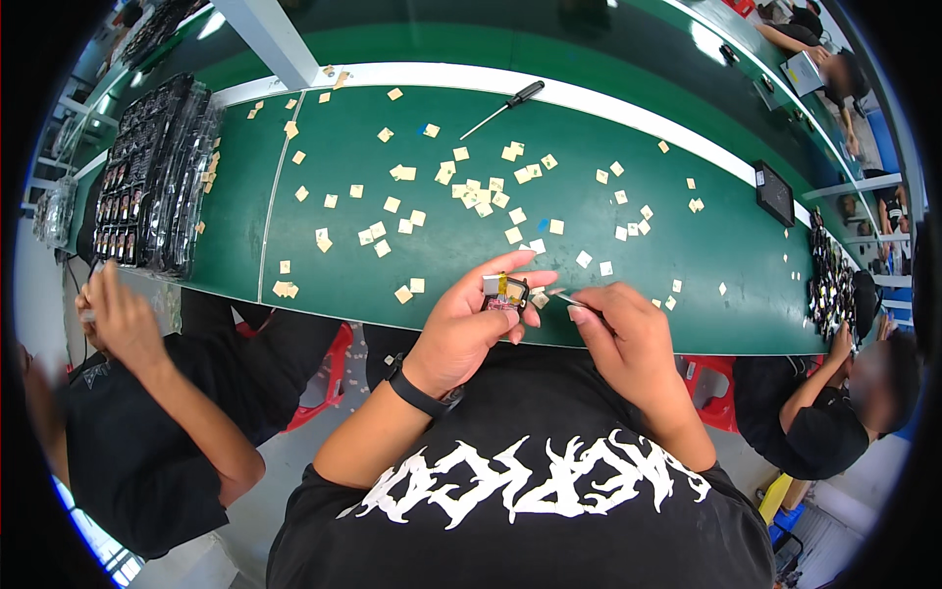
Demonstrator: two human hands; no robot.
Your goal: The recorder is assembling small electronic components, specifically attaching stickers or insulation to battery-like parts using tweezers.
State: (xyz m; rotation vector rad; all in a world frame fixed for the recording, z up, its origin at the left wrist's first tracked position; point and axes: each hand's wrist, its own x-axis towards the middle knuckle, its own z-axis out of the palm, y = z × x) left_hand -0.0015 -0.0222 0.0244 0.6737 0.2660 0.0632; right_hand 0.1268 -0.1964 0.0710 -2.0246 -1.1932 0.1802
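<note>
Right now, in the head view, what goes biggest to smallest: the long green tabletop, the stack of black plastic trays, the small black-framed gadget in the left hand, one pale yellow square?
1. Long green tabletop
2. Stack of black plastic trays
3. Small black-framed gadget
4. One pale yellow square

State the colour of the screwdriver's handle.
The screwdriver's handle is black; it shows in the head view, the only one.

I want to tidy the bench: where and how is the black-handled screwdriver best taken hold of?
Probably by its thick black handle, from above and the near side: it lies flat, with the handle toward the white strip at the far edge, while the thin shaft offers less to grip.
</note>
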